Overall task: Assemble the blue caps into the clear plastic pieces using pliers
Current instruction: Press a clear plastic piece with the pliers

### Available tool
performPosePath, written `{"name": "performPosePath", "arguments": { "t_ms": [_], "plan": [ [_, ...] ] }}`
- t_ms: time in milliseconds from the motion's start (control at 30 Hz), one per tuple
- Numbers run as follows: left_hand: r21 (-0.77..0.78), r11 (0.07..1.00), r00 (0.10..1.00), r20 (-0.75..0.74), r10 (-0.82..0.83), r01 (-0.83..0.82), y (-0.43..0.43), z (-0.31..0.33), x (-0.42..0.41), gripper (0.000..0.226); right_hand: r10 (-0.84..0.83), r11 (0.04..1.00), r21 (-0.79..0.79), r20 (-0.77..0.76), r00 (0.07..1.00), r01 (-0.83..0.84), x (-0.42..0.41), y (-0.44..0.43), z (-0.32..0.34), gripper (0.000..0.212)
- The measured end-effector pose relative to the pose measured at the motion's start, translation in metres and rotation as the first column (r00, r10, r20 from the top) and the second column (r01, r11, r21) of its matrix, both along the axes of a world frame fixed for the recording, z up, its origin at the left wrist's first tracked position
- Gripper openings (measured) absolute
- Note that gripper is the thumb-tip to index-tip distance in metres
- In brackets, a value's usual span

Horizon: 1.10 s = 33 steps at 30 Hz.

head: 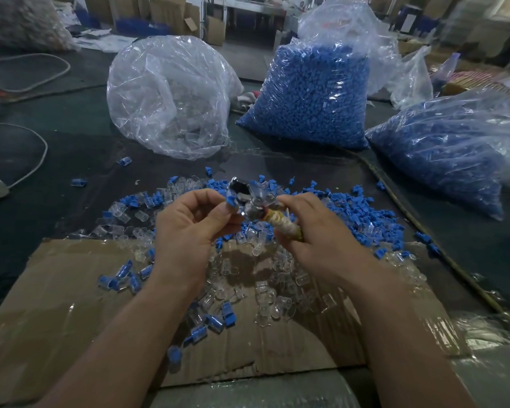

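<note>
Nearest us, a flattened cardboard sheet (56, 304) lies along the near edge of the dark surface (71, 148), and both forearms reach out over it. Toward the sheet's left edge and near its middle we see several joined pieces (121, 278), each with a blue cap already seated in a clear body. Clear plastic pieces (265, 290) litter the sheet's far half, under and between the hands.

Above that far edge, the left hand (189, 228) pinches one blue cap (231, 201) between thumb and forefinger, with its other fingers curled. Just to its right, the right hand (315, 231) is wrapped round the cord-bound handles of the pliers (248, 198). Their metal head points up and to the left, right beside the cap. We cannot tell whether the jaws are parted. Something clear sits against the head, too blurred for us to name.

Past the cardboard's far edge, a heap of loose blue caps (365, 219) mixed with more clear pieces spreads over the surface, thickest toward the right. A few strays lie apart to the left.

Farther back we see three plastic bags. A clear bag (168, 95) left of the middle holds clear pieces, a full blue bag (309, 95) stands at the middle, and a second blue bag (448, 148) lies toward the right edge. A white cable (39, 142) loops along the left edge.
</note>
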<state>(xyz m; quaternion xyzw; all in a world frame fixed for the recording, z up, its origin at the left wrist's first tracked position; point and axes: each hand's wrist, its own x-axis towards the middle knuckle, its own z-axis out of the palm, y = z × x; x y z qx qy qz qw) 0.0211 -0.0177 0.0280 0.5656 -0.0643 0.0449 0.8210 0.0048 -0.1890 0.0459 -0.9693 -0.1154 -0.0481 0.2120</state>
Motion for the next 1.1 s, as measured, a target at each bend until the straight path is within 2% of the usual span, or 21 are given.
{"name": "performPosePath", "arguments": {
  "t_ms": [100,233,400,733,1100],
  "plan": [
    [0.0,1.0,1.0,0.003,0.008,-0.008,0.0,-0.001,0.0,0.009,0.0,1.0,-0.025,-0.003,1.0,-0.001,0.0,0.001,0.001,0.05],
    [0.021,1.0,1.0,-0.002,0.005,-0.005,-0.001,-0.001,0.0,0.011,-0.022,0.999,-0.033,-0.005,1.0,0.022,-0.002,0.001,0.002,0.038],
    [0.032,0.999,1.0,0.0,0.014,-0.014,-0.002,0.0,-0.002,0.007,-0.017,0.976,-0.212,0.152,0.988,0.049,-0.001,0.002,0.005,0.022],
    [0.167,0.979,0.99,0.099,0.1,-0.116,-0.003,0.002,-0.007,0.017,-0.05,0.998,-0.04,0.048,0.998,0.052,-0.004,0.008,0.004,0.018],
    [0.14,0.982,0.99,0.081,0.114,-0.125,-0.003,0.005,-0.006,0.014,-0.078,0.997,0.007,0.064,0.995,0.077,-0.004,0.012,0.002,0.016]
  ]
}}
